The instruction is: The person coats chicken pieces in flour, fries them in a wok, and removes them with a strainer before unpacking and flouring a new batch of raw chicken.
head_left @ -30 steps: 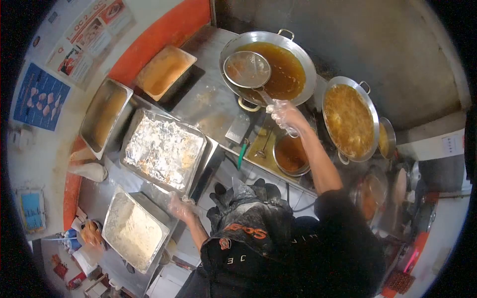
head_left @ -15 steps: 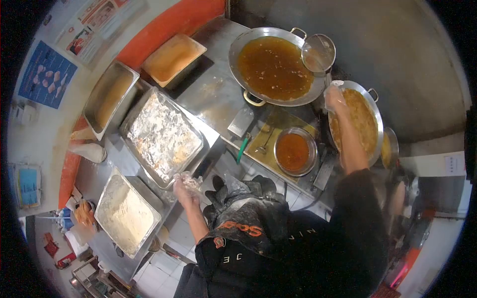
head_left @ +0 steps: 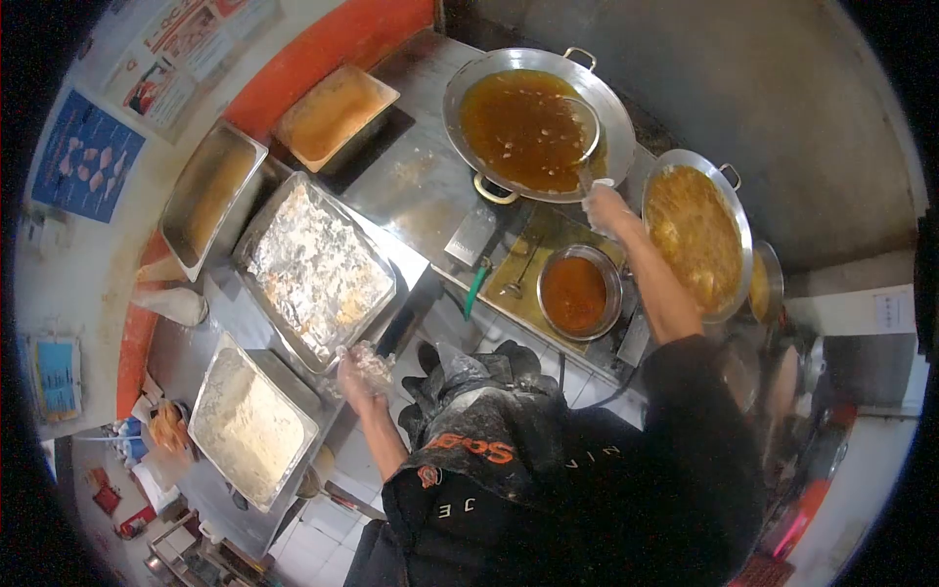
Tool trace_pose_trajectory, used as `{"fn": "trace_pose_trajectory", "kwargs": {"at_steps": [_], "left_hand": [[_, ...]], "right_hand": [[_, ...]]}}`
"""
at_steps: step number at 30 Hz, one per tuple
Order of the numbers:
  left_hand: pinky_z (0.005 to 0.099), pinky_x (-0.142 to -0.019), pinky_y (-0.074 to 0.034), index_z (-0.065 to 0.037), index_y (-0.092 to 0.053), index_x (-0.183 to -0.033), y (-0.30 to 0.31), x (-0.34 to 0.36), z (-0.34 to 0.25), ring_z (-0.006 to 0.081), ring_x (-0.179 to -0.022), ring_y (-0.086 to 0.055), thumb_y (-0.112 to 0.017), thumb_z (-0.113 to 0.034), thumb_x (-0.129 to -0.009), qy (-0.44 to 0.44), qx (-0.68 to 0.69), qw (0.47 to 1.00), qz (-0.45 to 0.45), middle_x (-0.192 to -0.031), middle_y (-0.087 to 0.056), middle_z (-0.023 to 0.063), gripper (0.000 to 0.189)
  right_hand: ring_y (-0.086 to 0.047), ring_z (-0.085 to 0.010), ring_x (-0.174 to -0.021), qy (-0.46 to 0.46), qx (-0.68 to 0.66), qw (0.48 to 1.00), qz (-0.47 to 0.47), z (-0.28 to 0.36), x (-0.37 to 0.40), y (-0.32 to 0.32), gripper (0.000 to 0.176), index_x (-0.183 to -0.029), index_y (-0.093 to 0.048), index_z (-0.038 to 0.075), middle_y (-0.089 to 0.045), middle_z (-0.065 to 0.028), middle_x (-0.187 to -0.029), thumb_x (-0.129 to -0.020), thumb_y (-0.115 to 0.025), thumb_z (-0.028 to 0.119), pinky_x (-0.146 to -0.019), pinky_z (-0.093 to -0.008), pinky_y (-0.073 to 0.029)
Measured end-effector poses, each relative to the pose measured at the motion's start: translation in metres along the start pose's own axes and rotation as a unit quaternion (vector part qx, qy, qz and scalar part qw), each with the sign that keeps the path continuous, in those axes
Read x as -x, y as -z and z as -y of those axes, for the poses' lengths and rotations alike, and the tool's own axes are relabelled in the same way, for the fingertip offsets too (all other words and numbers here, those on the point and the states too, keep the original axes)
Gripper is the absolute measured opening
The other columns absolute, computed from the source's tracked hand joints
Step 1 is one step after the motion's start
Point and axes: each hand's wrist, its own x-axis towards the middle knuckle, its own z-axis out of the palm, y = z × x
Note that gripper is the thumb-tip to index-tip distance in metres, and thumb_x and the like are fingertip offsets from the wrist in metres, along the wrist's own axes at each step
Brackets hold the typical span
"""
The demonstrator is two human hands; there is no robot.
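1. Strainer point(head_left: 596, 134) in the wide pan point(head_left: 618, 110): its round hoop lies tilted at the right side of the dark oil point(head_left: 499, 132), partly under the surface as far as I can judge, with the handle running back toward me.
2. My right hand point(head_left: 606, 207) is closed round the handle, just beyond the pan's near rim, in a thin clear glove.
3. My left hand point(head_left: 360, 382) is down by the near corner of the foil-lined tray point(head_left: 389, 284), its fingers coated in pale, floury clumps. I cannot tell whether they are pinched together, or whether they touch the tray.
4. Pale bits float across the oil, so I judge that I am at the skimming or stirring step, with loose bits left to gather.
5. As I read it, the next move calls for a slow, shallow sweep under those bits, then a level lift and a pause over the pan to drain.
6. Too quick a tilt could splash hot oil toward my wrist or let the catch slip back. The second pan point(head_left: 743, 235), full of foamy oil, sits close on the right, so my forearm needs care there.
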Motion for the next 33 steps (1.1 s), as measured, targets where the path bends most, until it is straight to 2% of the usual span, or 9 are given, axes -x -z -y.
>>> {"fn": "trace_pose_trajectory", "kwargs": {"at_steps": [2,3,4,6,7,24,26,30,33], "left_hand": [[0.0352,-0.054,-0.053,-0.003,-0.059,-0.103,-0.005,0.002,-0.002,0.0195,-0.061,-0.059,-0.048,-0.031,-0.101,0.009,0.015,1.000,-0.006,-0.085,-0.065,0.0097,0.030],[0.0352,-0.054,-0.053,-0.003,-0.059,-0.103,-0.006,0.003,-0.002,0.0195,-0.061,-0.059,-0.048,-0.031,-0.101,0.010,0.014,1.000,-0.003,-0.085,-0.065,0.0097,0.030],[0.0357,-0.054,-0.053,-0.004,-0.059,-0.103,-0.007,0.003,-0.003,0.0197,-0.062,-0.060,-0.048,-0.032,-0.101,0.016,0.020,1.000,-0.002,-0.085,-0.065,0.0097,0.030],[0.0362,-0.053,-0.054,-0.004,-0.059,-0.104,-0.008,0.004,-0.005,0.0199,-0.063,-0.060,-0.048,-0.032,-0.100,0.022,0.025,0.999,0.002,-0.085,-0.065,0.0098,0.030],[0.0370,-0.053,-0.054,-0.004,-0.058,-0.105,-0.009,0.002,-0.007,0.0205,-0.063,-0.061,-0.048,-0.032,-0.100,0.026,0.029,0.999,0.006,-0.085,-0.065,0.0099,0.030],[0.0343,-0.053,-0.053,0.000,-0.060,-0.104,0.010,-0.022,0.000,0.0216,-0.061,-0.061,-0.048,-0.026,-0.100,0.023,0.029,0.999,0.016,-0.083,-0.064,0.0107,0.029],[0.0346,-0.055,-0.054,0.000,-0.060,-0.106,0.004,-0.013,-0.002,0.0212,-0.065,-0.062,-0.047,-0.026,-0.101,-0.003,0.017,1.000,0.008,-0.088,-0.064,0.0113,0.030],[0.0357,-0.058,-0.055,0.001,-0.060,-0.107,-0.003,-0.002,-0.004,0.0215,-0.070,-0.063,-0.046,-0.026,-0.101,-0.017,0.041,0.999,0.008,-0.092,-0.063,0.0113,0.031],[0.0355,-0.063,-0.056,0.001,-0.059,-0.108,0.004,-0.009,-0.002,0.0219,-0.075,-0.063,-0.046,-0.026,-0.101,-0.038,0.036,0.999,-0.005,-0.093,-0.063,0.0102,0.031]], "right_hand": [[-0.058,-0.0174,-0.050,0.221,0.011,0.975,0.026,-0.064,-0.041,-0.055,0.013,-0.070,-0.057,0.005,-0.058,-0.0041,-0.062,-0.083,-0.060,0.009,-0.040,-0.0356,-0.041],[-0.050,-0.0127,-0.042,0.145,-0.162,0.976,0.029,-0.032,-0.031,-0.048,0.014,-0.071,-0.053,0.010,-0.052,0.0016,-0.058,-0.082,-0.062,0.009,-0.035,-0.0328,-0.035],[-0.050,-0.0127,-0.042,0.144,-0.163,0.976,0.027,-0.006,-0.023,-0.043,0.014,-0.071,-0.053,0.010,-0.052,0.0016,-0.058,-0.082,-0.062,0.009,-0.035,-0.0328,-0.035],[-0.050,-0.0131,-0.043,-0.074,-0.331,0.941,-0.014,0.050,-0.002,-0.024,0.013,-0.076,-0.051,0.009,-0.050,0.0021,-0.057,-0.084,-0.061,0.011,-0.035,-0.0317,-0.034],[-0.056,-0.0222,-0.049,-0.119,-0.365,0.923,0.017,0.091,0.015,0.001,0.017,-0.072,-0.059,0.000,-0.058,-0.0106,-0.058,-0.084,-0.056,0.012,-0.044,-0.0377,-0.039],[-0.043,-0.0104,-0.043,-0.087,-0.468,0.879,0.032,0.144,0.055,0.016,0.010,-0.084,-0.055,0.005,-0.047,0.0012,-0.056,-0.089,-0.059,0.012,-0.038,-0.0318,-0.032],[-0.044,-0.0092,-0.044,-0.034,-0.482,0.875,0.040,0.126,0.051,0.000,0.013,-0.085,-0.057,0.004,-0.047,0.0022,-0.056,-0.090,-0.062,0.015,-0.039,-0.0310,-0.032],[-0.045,-0.0086,-0.044,-0.095,-0.444,0.891,0.010,0.146,0.079,0.027,0.015,-0.088,-0.060,0.003,-0.048,0.0025,-0.057,-0.092,-0.061,0.017,-0.038,-0.0290,-0.031],[-0.045,-0.0088,-0.045,-0.110,-0.511,0.852,0.042,0.142,0.091,0.039,0.016,-0.093,-0.062,0.003,-0.050,0.0023,-0.058,-0.094,-0.060,0.019,-0.039,-0.0278,-0.031]]}}
